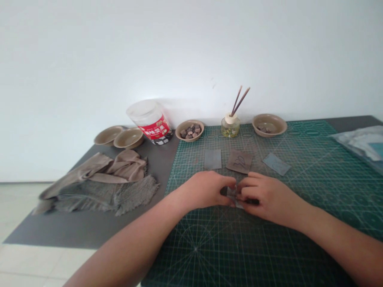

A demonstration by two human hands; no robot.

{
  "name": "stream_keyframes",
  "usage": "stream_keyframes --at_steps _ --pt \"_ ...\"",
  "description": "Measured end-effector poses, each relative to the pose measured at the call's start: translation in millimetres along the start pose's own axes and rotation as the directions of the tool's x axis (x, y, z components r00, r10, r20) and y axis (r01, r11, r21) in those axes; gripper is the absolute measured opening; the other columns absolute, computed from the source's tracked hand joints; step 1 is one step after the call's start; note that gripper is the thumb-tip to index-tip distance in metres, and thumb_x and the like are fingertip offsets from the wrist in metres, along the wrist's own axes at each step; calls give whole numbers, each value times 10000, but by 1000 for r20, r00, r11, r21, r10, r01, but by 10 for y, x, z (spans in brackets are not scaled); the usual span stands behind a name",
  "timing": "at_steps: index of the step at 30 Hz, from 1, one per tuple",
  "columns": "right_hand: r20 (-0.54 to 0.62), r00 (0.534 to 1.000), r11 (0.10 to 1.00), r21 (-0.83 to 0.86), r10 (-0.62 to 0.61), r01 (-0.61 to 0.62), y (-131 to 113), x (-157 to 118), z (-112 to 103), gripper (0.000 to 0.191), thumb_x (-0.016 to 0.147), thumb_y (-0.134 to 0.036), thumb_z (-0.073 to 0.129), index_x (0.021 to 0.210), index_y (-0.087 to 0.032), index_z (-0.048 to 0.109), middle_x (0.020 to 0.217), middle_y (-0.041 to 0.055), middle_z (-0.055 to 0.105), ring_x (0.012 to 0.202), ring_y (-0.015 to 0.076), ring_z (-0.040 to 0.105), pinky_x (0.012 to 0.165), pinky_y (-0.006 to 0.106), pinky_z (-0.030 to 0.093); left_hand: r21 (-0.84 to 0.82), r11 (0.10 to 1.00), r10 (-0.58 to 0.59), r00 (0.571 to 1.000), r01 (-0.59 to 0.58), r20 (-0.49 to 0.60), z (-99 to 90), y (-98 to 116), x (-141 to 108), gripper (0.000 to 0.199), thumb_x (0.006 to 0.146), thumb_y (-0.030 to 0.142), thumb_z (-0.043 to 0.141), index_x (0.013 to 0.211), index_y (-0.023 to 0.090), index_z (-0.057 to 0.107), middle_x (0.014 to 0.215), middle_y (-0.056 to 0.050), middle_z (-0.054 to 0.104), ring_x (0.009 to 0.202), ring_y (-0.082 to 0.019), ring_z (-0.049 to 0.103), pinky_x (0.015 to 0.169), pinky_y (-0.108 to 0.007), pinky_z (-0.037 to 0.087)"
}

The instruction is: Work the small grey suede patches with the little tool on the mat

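Observation:
My left hand [212, 189] and my right hand [261, 195] meet over the green cutting mat [194, 231], fingertips almost touching. Between them lies a small pale piece [231, 193], partly hidden by the fingers. The left thumb and fingers close on its left side, and the right fingers are bent together at its right. Whether the right fingers hold something small I cannot make out. Just beyond the hands is a brown sheet marked 320 [239, 161], with a grey sheet [212, 159] to its left and a blue-grey sheet [277, 164] to its right.
A bowl of stones [190, 130], a reed diffuser [230, 126] and a bowl with a few stones [269, 125] stand along the wall. At left are a plastic jar [154, 126], two bowls [129, 138] and crumpled cloths [104, 183]. A plastic bag [363, 141] lies far right.

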State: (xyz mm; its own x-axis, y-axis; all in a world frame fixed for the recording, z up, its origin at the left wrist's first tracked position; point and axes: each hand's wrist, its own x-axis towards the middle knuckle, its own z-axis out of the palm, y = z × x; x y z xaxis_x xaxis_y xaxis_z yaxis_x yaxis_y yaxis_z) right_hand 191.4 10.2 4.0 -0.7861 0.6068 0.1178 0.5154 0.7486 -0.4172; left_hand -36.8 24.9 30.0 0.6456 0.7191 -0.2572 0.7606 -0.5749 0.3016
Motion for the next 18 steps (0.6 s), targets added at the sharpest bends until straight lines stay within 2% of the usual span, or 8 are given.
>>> stream_keyframes --at_steps 5,9,13,18 --pt "-15 997 996 -40 73 -73 -6 -18 -41 71 858 -191 685 791 -214 682 914 25 689 881 199 580 756 332 430 -2 1000 -13 1000 13 2 -9 14 -4 356 805 577 706 1055 325 675 897 8 748 829 -239 695 588 -295 334" --pt "19 1000 1000 -25 -1 1 -7 -17 -36 95 883 -202 666 790 -218 679 901 10 692 862 188 579 766 336 429 -4 1000 -18 1000 18 2 -18 28 -7 355 806 575 709 1055 324 682 882 8 746 830 -238 693 595 -293 342" --pt "14 999 997 -61 45 -44 18 -32 -62 103 883 -219 681 781 -213 696 904 21 702 877 202 574 765 346 426 -3 1000 -22 1000 22 5 -6 19 -2 386 799 582 714 1089 329 683 907 -1 752 840 -242 693 606 -291 357" --pt "37 999 1000 -18 16 -15 11 -39 -84 79 869 -198 686 798 -223 710 922 11 712 877 193 582 772 338 434 -3 1000 -14 1000 14 5 16 -1 3 391 803 598 701 1092 335 681 893 6 748 822 -234 686 608 -288 364"
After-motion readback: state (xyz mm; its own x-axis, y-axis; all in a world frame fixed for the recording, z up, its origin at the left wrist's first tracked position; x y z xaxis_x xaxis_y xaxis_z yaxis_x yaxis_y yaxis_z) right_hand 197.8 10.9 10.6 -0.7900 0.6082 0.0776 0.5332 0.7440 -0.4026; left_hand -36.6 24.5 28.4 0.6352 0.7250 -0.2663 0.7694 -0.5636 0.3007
